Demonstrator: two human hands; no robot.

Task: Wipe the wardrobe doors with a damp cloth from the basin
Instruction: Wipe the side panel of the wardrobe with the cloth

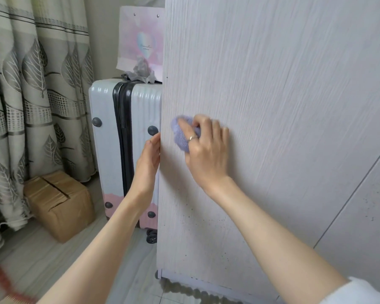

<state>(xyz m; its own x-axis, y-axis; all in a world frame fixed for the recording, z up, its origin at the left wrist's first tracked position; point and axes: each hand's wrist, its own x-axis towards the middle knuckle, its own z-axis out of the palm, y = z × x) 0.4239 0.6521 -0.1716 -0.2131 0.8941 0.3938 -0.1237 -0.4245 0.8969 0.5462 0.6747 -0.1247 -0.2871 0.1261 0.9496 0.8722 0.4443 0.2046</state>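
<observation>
Head view: our right hand (206, 145) presses a bunched lilac cloth (180, 133) flat vs. the wardrobe door (272, 106), fingers curled over it, ring on one finger; the cloth sits near the door's left edge, approx. mid-height. Our left hand (150, 154) holds that edge, thumb on the near side, fingers wrapped behind and hidden, so we can't tell how tight. Dark specks dot the door's lower part. Behind the door: a suitcase (110, 132), partly covered, w/ a pink paper bag (140, 38) on top. A cardboard box (57, 202) sits by the curtain (31, 84).
</observation>
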